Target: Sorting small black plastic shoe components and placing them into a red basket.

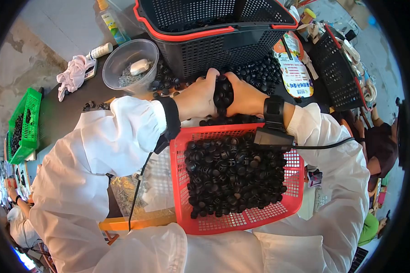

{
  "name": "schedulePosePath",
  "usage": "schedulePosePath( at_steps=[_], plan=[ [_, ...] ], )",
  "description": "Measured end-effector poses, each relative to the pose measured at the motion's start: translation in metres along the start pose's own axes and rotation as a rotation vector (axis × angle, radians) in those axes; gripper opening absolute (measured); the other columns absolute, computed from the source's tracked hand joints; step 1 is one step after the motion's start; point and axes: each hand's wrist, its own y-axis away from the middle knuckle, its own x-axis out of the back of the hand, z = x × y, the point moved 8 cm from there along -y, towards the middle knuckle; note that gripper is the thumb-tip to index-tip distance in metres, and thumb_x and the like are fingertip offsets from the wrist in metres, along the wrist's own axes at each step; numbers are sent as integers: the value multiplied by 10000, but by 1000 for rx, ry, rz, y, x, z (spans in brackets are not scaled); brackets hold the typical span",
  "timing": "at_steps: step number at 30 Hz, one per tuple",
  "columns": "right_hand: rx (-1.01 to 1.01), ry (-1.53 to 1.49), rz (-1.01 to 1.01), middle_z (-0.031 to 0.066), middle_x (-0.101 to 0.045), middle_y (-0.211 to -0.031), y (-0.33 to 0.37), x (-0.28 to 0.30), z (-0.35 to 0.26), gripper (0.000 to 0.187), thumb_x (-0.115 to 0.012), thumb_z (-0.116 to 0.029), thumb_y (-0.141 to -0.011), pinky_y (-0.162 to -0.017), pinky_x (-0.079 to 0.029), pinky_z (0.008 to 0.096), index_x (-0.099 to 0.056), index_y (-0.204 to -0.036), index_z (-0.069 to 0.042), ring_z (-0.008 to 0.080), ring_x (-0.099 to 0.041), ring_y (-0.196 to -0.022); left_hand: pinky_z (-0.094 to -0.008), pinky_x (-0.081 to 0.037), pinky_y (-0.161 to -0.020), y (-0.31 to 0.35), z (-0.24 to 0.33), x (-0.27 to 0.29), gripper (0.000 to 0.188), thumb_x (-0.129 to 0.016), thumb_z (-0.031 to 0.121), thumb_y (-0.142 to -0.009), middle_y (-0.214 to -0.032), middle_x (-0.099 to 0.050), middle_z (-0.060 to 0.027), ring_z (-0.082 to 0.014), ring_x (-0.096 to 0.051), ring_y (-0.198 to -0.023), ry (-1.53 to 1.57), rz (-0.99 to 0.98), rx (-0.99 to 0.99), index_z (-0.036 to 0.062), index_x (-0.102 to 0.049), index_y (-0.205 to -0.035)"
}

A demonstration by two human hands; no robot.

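Note:
My left hand and my right hand are cupped toward each other, pressing a clump of small round black plastic parts between them. The clump is held above the far side of a red plastic basket, which stands close to my body. A deep heap of the same black parts fills most of that basket. More loose black parts lie on the table just past my hands. My fingertips are partly hidden behind the clump.
A large black crate with red trim stands beyond my hands. Left of it are a clear plastic bowl with metal pieces, a pink cloth and a spray bottle. A green basket sits far left, another black crate right.

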Motion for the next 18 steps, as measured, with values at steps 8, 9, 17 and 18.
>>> schedulePosePath(
  at_steps=[8,9,17,18],
  plan=[
    [-157,-177,-37,194,-609,-1034,4,3,-14,825,-774,4,-555,-779,-499,321,-354,-1263,64,265,-612,-949,-373,-561,-532,4,8,4,883,-765,3,-663,-980,-571,-295,-349,-662,-818,152,-93,188,-34,-178,-1322],
    [-156,-177,-37,194,-609,-1034,3,2,-14,825,-774,4,-555,-779,-499,321,-354,-1263,64,265,-612,-949,-346,-564,-480,6,8,5,878,-755,-6,-677,-957,-583,-275,-315,-674,-765,203,-98,202,-36,-169,-1330],
    [-54,-311,-33,215,-619,-926,-16,1,-30,775,-812,-12,-558,-640,-505,317,-389,-1197,105,261,-637,-847,-317,-573,-508,10,4,26,820,-728,3,-719,-866,-578,-139,-192,-631,-704,227,-132,145,-20,-190,-1337],
    [-38,-330,-30,210,-618,-924,-17,1,-34,758,-812,-16,-566,-617,-501,312,-392,-1185,108,251,-635,-816,-319,-571,-511,13,7,31,813,-730,4,-717,-864,-579,-141,-193,-631,-711,212,-118,159,-23,-199,-1331]
  ],
)
